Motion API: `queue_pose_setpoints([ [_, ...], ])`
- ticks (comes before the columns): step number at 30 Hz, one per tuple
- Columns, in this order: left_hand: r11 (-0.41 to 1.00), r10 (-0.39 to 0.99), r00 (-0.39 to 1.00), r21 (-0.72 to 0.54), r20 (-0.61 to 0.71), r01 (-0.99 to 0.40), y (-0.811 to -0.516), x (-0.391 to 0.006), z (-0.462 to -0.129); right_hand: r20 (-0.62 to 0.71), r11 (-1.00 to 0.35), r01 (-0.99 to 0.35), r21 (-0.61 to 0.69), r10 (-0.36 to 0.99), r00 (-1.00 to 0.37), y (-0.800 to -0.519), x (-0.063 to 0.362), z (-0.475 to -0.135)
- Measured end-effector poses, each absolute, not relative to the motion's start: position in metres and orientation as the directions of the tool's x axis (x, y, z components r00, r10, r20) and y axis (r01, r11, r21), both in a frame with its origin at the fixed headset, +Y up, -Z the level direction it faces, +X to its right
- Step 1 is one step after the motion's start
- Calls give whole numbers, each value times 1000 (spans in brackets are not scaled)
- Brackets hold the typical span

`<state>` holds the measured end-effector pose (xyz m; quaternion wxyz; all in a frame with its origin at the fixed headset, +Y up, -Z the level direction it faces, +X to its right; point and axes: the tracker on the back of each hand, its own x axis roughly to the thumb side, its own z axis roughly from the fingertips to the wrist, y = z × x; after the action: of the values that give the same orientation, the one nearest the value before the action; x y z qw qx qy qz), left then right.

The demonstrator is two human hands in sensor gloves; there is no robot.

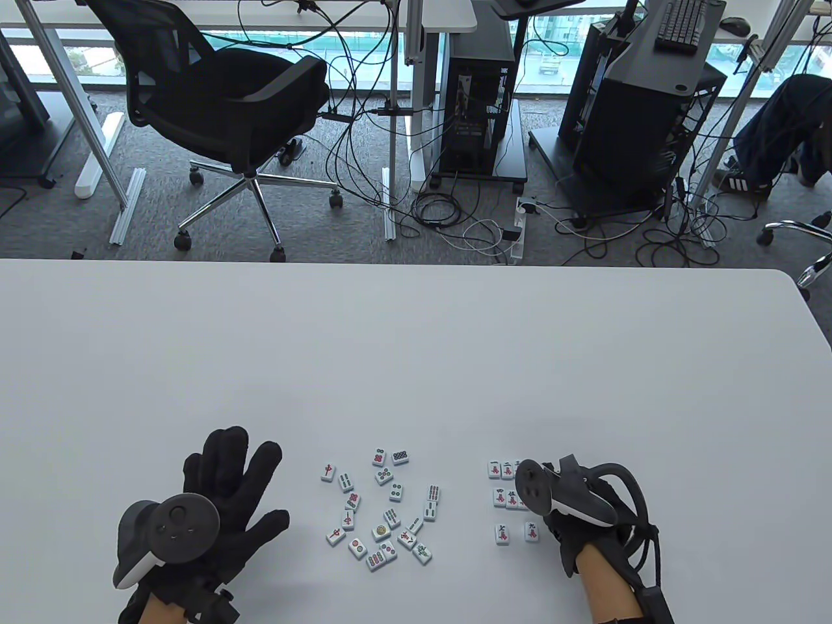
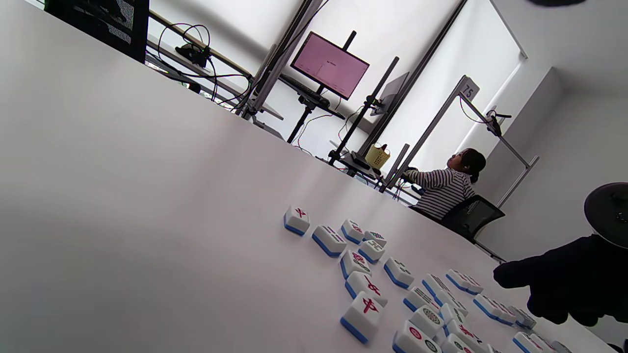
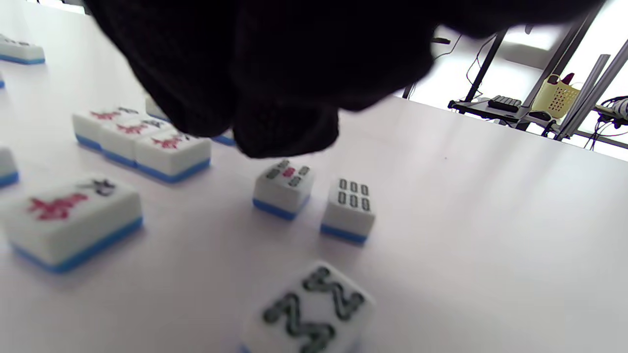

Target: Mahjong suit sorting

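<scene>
Fingers of the black-gloved left hand (image 1: pixel 221 494) are spread wide and flat at the lower left of the table view, holding nothing; the hand lies apart from the tiles to its right. Fingers of the black-gloved right hand (image 1: pixel 572 513), at the lower right, are covered by the grey-and-white tracker (image 1: pixel 559 497) strapped to its back. In the right wrist view the gloved fingertips (image 3: pixel 284 132) hang curled from the top edge just above the table. Whether they grip a tile cannot be determined.

The small white mahjong tiles with blue backs occupy two areas of the flat white table (image 1: pixel 416 364):

- Loose scatter (image 1: pixel 380 513), lower centre of the table view: mixed faces, unevenly turned, some touching.
- Ordered group of red-character tiles (image 1: pixel 510 500), lower right: short rows, directly beside the right hand. The tracker overlaps its right edge, so some tiles there are hidden.

In the right wrist view, two bamboo-suit tiles (image 3: pixel 314 196) sit just beside each other at centre. A blurred tile (image 3: pixel 314 309) at the bottom edge is cut off; its face cannot be read with certainty.

Beyond the table's far edge, in the upper part of the table view: a black mesh office chair (image 1: pixel 227 110), computer towers and floor cables.
</scene>
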<state>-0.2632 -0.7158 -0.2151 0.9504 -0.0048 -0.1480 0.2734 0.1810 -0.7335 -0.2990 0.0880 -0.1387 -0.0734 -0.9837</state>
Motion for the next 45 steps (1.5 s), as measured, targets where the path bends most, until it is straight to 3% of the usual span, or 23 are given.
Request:
queue_pose_setpoints([
  [5, 850, 521, 807, -90, 279, -518, -716, -263, -215, 338, -996, 17, 92, 16, -941, -723, 142, -298],
  [10, 849, 523, 804, -85, 284, -522, -716, -264, -215, 401, -995, 55, 81, -18, -916, -734, 96, -302],
  [16, 845, 528, 798, -85, 292, -528, -715, -264, -214, 407, -983, 92, 158, -20, -913, -750, 64, -314],
  [23, 842, 532, 794, -86, 295, -532, -715, -264, -214, 359, -982, 176, 64, -142, -922, -753, 56, -322],
  [31, 842, 533, 794, -86, 292, -533, -716, -264, -214, 439, -973, 185, 141, -106, -892, -749, 46, -313],
  [45, 840, 535, 795, -86, 287, -535, -716, -266, -215, 395, -970, 183, 161, -107, -912, -755, 48, -326],
])
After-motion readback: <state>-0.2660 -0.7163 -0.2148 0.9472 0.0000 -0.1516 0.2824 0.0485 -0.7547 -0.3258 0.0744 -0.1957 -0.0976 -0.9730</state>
